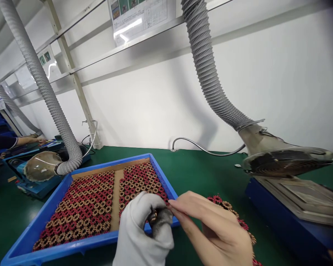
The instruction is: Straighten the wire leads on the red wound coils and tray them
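Observation:
My left hand (144,232) wears a white glove with dirty fingertips and pinches a small copper coil part (153,216) over the near edge of a blue tray (30,236). My bare right hand (211,229) touches the same coil with thumb and forefinger. The tray holds two sheets of red and copper coils (91,203) packed in rows on cardboard. Several more coils (224,205) lie on the green table behind my right hand, partly hidden by it.
A grey fume hose with a round hood (285,159) hangs over a blue machine (294,210) at right. Another hose and hood (43,166) sit at left above a blue device. A co-worker's arm (24,140) reaches in at far left. A cable (205,149) runs along the wall.

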The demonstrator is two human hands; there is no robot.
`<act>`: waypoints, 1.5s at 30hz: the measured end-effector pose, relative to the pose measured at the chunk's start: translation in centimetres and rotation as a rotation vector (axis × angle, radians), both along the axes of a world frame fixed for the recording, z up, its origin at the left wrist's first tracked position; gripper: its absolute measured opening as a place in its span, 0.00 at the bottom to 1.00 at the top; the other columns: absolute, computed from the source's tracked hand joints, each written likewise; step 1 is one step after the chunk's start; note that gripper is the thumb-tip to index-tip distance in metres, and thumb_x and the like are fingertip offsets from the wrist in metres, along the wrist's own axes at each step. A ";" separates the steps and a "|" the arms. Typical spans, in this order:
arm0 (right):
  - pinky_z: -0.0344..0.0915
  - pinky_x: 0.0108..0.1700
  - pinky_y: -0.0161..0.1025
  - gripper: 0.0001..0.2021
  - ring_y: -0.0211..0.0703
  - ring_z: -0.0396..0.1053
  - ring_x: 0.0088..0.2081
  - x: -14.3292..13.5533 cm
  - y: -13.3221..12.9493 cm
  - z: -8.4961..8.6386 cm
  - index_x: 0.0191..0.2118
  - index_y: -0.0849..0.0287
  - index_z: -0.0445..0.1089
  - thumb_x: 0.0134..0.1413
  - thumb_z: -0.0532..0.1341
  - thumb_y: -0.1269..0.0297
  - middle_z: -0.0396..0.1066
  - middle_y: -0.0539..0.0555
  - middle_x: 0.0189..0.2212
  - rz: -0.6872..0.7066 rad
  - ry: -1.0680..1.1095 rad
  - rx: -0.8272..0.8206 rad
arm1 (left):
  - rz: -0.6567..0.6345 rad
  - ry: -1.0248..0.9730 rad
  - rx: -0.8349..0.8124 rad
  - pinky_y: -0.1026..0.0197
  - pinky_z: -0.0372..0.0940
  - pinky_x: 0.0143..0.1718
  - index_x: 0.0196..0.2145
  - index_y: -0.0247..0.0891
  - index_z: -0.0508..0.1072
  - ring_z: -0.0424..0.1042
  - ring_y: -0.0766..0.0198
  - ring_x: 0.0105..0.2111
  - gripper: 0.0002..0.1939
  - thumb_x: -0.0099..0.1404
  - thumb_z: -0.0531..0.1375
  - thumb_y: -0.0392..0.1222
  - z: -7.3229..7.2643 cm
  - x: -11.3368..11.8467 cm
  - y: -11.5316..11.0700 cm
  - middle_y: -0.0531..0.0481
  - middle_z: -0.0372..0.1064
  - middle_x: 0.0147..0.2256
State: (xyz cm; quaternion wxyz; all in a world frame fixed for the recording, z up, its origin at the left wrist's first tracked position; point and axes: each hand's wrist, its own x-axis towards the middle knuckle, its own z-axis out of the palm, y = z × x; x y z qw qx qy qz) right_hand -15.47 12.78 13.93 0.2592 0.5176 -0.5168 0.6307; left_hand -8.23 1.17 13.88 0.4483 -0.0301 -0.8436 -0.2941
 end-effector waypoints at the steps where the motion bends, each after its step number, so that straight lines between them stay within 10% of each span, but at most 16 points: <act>1: 0.67 0.25 0.35 0.17 0.38 0.67 0.25 0.0 0.0 0.0 0.40 0.59 0.74 0.48 0.58 0.85 0.71 0.52 0.23 0.006 0.003 0.007 | -0.022 -0.006 -0.034 0.68 0.62 0.24 0.28 0.43 0.63 0.65 0.71 0.21 0.09 0.55 0.51 0.29 0.0 0.0 -0.2 0.59 0.64 0.22; 16: 0.65 0.29 0.37 0.09 0.39 0.65 0.28 0.0 0.9 0.3 0.33 0.60 0.67 0.54 0.56 0.80 0.70 0.53 0.25 -0.070 0.142 0.196 | 0.023 -0.010 -0.404 0.65 0.60 0.25 0.31 0.41 0.64 0.62 0.67 0.23 0.11 0.52 0.52 0.26 0.6 0.7 -1.0 0.53 0.59 0.23; 23: 0.61 0.22 0.31 0.19 0.34 0.60 0.19 0.4 0.4 -0.1 0.21 0.57 0.57 0.64 0.49 0.61 0.58 0.46 0.15 0.297 -0.551 0.203 | 0.088 0.061 -0.470 0.64 0.60 0.24 0.31 0.41 0.64 0.61 0.66 0.23 0.10 0.53 0.53 0.28 0.7 0.7 -1.3 0.53 0.60 0.23; 29: 0.69 0.32 0.35 0.16 0.39 0.71 0.30 -0.3 0.7 0.3 0.41 0.56 0.73 0.51 0.59 0.82 0.73 0.51 0.28 0.104 -0.052 0.065 | -0.115 0.004 -0.192 0.68 0.62 0.25 0.31 0.42 0.63 0.64 0.69 0.23 0.14 0.52 0.51 0.24 0.7 0.7 -1.5 0.56 0.62 0.24; 38: 0.63 0.25 0.35 0.09 0.39 0.63 0.26 0.4 0.7 0.6 0.29 0.58 0.65 0.56 0.54 0.77 0.67 0.52 0.22 -0.130 0.063 0.239 | 0.025 -0.015 -0.424 0.63 0.61 0.25 0.29 0.40 0.63 0.63 0.65 0.23 0.10 0.51 0.52 0.27 0.8 0.9 -0.9 0.52 0.61 0.24; 43: 0.55 0.18 0.31 0.18 0.33 0.53 0.15 0.7 0.3 -0.1 0.22 0.56 0.52 0.63 0.47 0.58 0.48 0.42 0.12 0.452 -0.654 0.318 | 0.114 0.083 -0.560 0.62 0.61 0.25 0.33 0.40 0.64 0.63 0.64 0.23 0.10 0.53 0.53 0.29 0.8 0.8 -1.2 0.52 0.61 0.24; 45: 0.59 0.21 0.32 0.19 0.34 0.59 0.16 0.4 0.4 -0.2 0.21 0.57 0.56 0.63 0.49 0.58 0.54 0.44 0.11 0.465 -0.624 0.198 | 0.054 0.051 -0.429 0.65 0.61 0.24 0.32 0.41 0.64 0.63 0.66 0.22 0.12 0.52 0.52 0.27 0.8 0.7 -1.4 0.54 0.61 0.23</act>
